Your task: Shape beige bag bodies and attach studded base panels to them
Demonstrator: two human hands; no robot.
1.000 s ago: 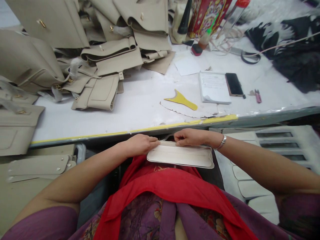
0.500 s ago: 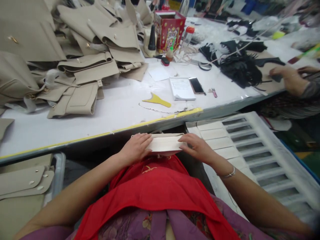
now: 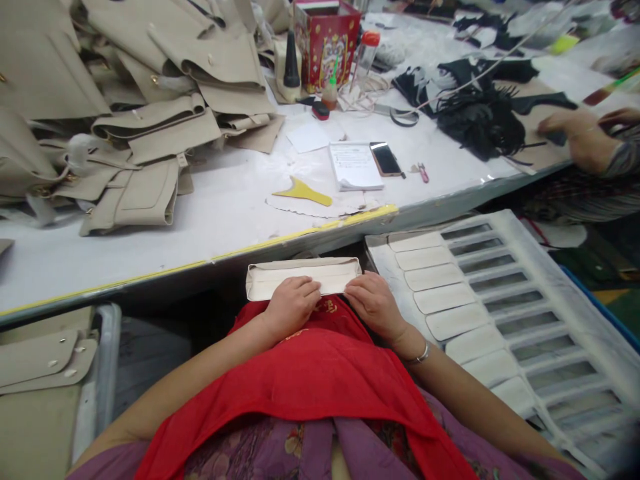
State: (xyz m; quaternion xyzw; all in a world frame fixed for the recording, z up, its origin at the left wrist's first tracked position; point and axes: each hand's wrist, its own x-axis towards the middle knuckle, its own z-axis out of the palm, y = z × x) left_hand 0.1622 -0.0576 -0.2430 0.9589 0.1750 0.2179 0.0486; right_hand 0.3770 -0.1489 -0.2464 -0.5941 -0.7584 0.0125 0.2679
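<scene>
A long cream-coloured piece (image 3: 270, 281) with raised, folded edges lies across my lap, just below the table edge. My left hand (image 3: 295, 303) rests on its near edge around the middle, fingers bent together over it. At its right end my right hand (image 3: 373, 300) pinches the corner between thumb and fingers. The red apron (image 3: 300, 373) is beneath both hands. Right of my right hand, a slatted white rack (image 3: 500, 280) holds several cream pieces (image 3: 453, 300) in a row.
On the white table (image 3: 225, 220) are piled beige bag parts (image 3: 150, 140), a yellow tool (image 3: 303, 191), a notepad (image 3: 353, 167), a phone (image 3: 386, 160) and a red box (image 3: 327, 47). A crate (image 3: 107, 360) stands left. Another person's hand (image 3: 583, 137) is at far right.
My left hand has moved from the piece's left end to its middle, uncovering that end. My right hand has shifted slightly left. The piece now shows more of its inner face.
</scene>
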